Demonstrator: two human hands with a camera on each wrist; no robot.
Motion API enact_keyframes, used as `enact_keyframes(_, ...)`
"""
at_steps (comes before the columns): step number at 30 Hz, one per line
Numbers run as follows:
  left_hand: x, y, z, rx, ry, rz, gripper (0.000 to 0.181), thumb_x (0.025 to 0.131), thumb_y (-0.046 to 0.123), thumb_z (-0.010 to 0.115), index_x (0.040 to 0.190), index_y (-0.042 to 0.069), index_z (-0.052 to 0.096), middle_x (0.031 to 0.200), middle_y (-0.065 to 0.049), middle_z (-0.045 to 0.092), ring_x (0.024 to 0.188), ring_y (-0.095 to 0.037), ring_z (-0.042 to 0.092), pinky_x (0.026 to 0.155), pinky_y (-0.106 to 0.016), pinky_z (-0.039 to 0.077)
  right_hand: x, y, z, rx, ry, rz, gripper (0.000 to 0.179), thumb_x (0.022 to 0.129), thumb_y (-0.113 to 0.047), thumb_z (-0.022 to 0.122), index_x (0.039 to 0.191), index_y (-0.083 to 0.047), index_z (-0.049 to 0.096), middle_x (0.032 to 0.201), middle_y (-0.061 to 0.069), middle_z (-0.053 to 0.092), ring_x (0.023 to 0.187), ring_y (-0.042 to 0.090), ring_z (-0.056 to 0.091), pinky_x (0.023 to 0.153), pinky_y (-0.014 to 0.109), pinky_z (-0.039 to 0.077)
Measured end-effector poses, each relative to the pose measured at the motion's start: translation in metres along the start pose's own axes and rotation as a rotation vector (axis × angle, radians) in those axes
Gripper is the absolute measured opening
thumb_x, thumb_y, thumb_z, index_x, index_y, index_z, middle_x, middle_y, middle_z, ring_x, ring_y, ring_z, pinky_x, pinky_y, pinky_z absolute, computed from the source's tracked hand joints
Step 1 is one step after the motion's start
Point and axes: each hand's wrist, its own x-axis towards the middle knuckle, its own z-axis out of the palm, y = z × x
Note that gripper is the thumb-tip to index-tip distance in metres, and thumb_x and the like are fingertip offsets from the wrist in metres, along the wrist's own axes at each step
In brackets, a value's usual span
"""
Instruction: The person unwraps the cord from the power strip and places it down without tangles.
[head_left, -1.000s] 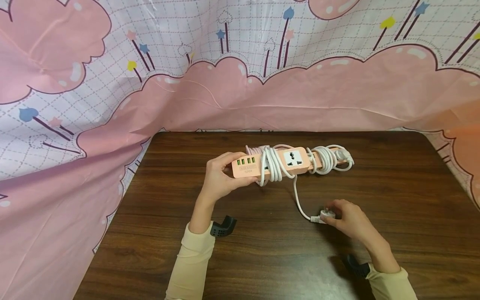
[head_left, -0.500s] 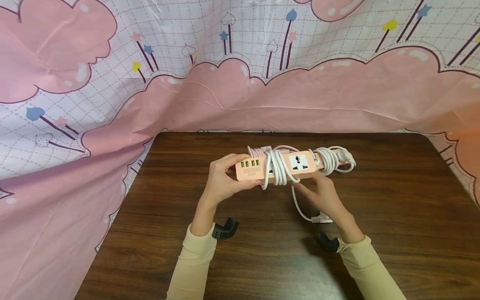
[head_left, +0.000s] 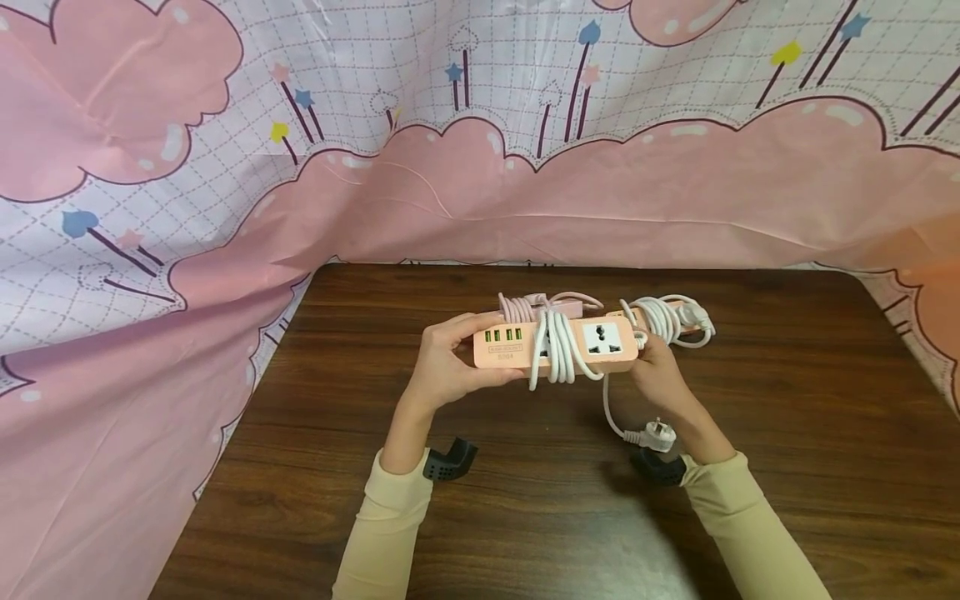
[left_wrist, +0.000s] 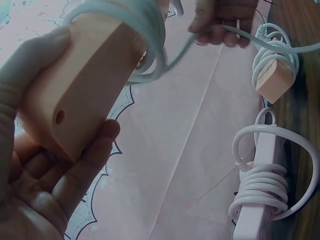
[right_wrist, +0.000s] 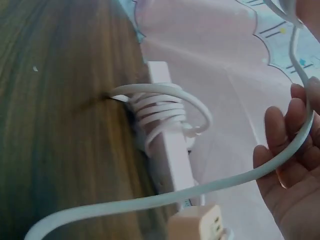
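My left hand point(head_left: 438, 367) grips the left end of a peach power strip point(head_left: 501, 357), thumb on one side and fingers on the other in the left wrist view. The strip is held up, showing several USB ports and white sockets on its face. Its white cord point(head_left: 558, 346) is wound round the middle. At the strip's right end is my right hand point(head_left: 663, 379), its fingers partly hidden behind it. In the right wrist view its curled fingers point(right_wrist: 275, 125) hold a loose length of the cord point(right_wrist: 215, 185). The white plug point(head_left: 658, 435) hangs below, near the right wrist.
Behind the held strip lie a pale pink power strip point(left_wrist: 257, 200) with its cord coiled round it and a second peach power strip point(left_wrist: 274, 82) wrapped in white cord. They rest on the dark wooden table point(head_left: 360, 325). A pink patterned curtain point(head_left: 525, 200) stands behind.
My right hand has let go of the plug and moved up and left to the cord at the strip's right end. The held strip has shifted slightly right and down with my left hand.
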Motion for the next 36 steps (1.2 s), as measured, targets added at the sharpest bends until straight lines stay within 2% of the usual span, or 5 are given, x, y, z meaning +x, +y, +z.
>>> enact_keyframes(7,-0.005,-0.019,0.003,-0.062,-0.03,-0.021,0.059,0.052,-0.002,0.089,0.106,-0.009,0.065,0.111,-0.021,0.064,0.074,-0.012,0.06,0.055,-0.023,0.049,0.004,-0.013,-0.019,0.089,-0.041,0.03,0.043,0.088,0.014,0.047,0.094,-0.023,0.067,0.089,-0.012,0.065,0.086,0.004,0.055,0.07,0.015,0.045)
enact_keyframes(17,-0.006,-0.025,0.003,-0.05,-0.063,0.019,0.057,0.053,0.001,0.09,0.105,-0.007,0.066,0.102,-0.018,0.066,0.085,-0.018,0.062,0.065,-0.028,0.053,-0.002,-0.042,-0.036,0.128,0.03,-0.004,0.017,0.087,0.011,0.057,0.084,-0.002,0.068,0.081,-0.004,0.064,0.072,0.005,0.056,0.062,0.015,0.047)
enact_keyframes(25,-0.001,-0.004,-0.005,0.05,0.028,0.006,0.053,0.055,-0.005,0.087,0.103,-0.012,0.065,0.088,-0.021,0.065,0.066,-0.013,0.055,0.049,-0.024,0.047,-0.021,-0.055,-0.043,-0.185,-0.181,-0.249,0.017,0.075,0.013,0.069,0.083,-0.002,0.07,0.077,0.0,0.064,0.067,0.003,0.052,0.051,0.017,0.041)
enact_keyframes(32,0.001,0.008,-0.012,0.034,0.066,-0.016,0.051,0.055,-0.009,0.085,0.1,-0.016,0.063,0.09,-0.026,0.065,0.071,-0.015,0.057,0.051,-0.031,0.049,-0.024,-0.046,-0.047,-0.61,-0.298,-0.122,0.013,0.078,-0.003,0.072,0.078,-0.015,0.07,0.065,-0.015,0.06,0.055,-0.004,0.047,0.049,0.018,0.039)
enact_keyframes(36,0.0,0.007,-0.013,-0.024,0.02,-0.024,0.052,0.056,-0.01,0.084,0.103,-0.015,0.063,0.091,-0.025,0.065,0.071,-0.011,0.057,0.054,-0.024,0.049,-0.019,-0.035,-0.05,-0.732,-0.148,-0.031,0.005,0.081,-0.009,0.07,0.077,-0.008,0.07,0.058,-0.01,0.056,0.049,-0.002,0.041,0.045,0.022,0.035)
